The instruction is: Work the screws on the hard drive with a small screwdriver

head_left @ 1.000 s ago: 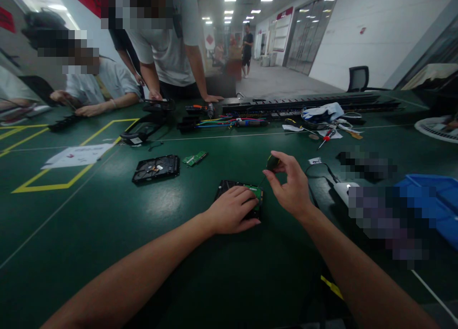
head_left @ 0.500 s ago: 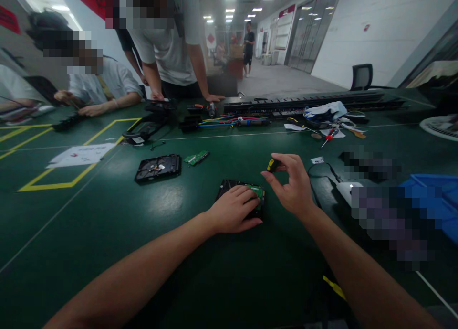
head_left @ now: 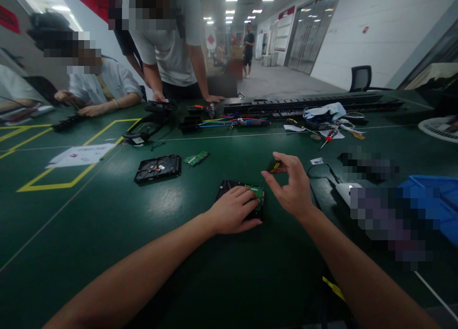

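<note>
My left hand (head_left: 236,208) lies over a black hard drive with a green circuit board (head_left: 258,191), its fingers wrapped across the top and the thumb at the near edge. Above the drive's right edge, my right hand (head_left: 294,188) pinches a black and yellow screwdriver handle (head_left: 275,165) between thumb and fingers. A thin shaft points down from the handle toward the board; its tip is too small to make out. To the left lie another hard drive (head_left: 157,169) and a loose green circuit board (head_left: 196,158).
A white sheet (head_left: 82,154) lies at left. Cables (head_left: 229,122), tools and a red screwdriver (head_left: 328,138) are along the back. A white device (head_left: 345,191) and a blue bin (head_left: 429,200) stand at right. People are across the table.
The screwdriver handle has turned a little between my right fingers, showing its yellow part differently. My left hand stays on the drive.
</note>
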Demonstrator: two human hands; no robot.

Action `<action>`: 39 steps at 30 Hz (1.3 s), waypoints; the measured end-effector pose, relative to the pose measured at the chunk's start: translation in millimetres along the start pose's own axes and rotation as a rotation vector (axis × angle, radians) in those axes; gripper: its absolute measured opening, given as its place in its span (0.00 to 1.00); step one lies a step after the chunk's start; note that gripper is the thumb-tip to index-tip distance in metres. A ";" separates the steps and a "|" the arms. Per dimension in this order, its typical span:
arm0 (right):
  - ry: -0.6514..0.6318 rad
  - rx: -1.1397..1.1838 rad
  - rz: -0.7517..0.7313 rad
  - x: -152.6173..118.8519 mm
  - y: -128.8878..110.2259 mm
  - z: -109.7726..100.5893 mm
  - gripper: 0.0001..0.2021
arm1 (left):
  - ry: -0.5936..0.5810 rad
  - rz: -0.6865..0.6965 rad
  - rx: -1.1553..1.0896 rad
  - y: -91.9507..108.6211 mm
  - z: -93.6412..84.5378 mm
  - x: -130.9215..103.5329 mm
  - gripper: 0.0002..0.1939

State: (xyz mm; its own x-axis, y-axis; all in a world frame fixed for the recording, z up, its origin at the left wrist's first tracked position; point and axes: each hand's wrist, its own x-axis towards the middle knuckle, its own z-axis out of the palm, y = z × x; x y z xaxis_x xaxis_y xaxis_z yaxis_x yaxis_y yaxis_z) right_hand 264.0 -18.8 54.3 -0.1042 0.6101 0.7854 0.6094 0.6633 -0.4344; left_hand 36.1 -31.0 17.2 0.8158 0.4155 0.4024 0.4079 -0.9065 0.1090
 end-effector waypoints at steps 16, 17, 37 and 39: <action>-0.027 0.006 -0.023 0.9 -3.3 -0.1 0.27 | 0.000 0.001 0.002 -0.4 0.9 -0.6 0.25; -0.017 -0.001 -0.024 1.4 -3.2 -0.5 0.27 | 0.003 0.003 0.001 -0.3 0.8 -0.7 0.25; -0.032 0.024 0.004 1.4 -0.4 -1.6 0.24 | -0.006 0.005 0.018 -1.3 3.1 -1.7 0.25; -0.048 0.074 0.016 -0.2 1.3 -0.1 0.25 | 0.000 0.005 0.024 -1.6 3.6 -1.7 0.26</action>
State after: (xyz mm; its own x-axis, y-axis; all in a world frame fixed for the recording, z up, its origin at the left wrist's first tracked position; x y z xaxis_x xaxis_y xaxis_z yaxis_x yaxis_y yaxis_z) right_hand 264.8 -18.1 53.6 -0.1336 0.6401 0.7566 0.5514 0.6824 -0.4799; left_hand 35.6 -30.0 13.1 0.8181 0.4107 0.4026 0.4132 -0.9066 0.0852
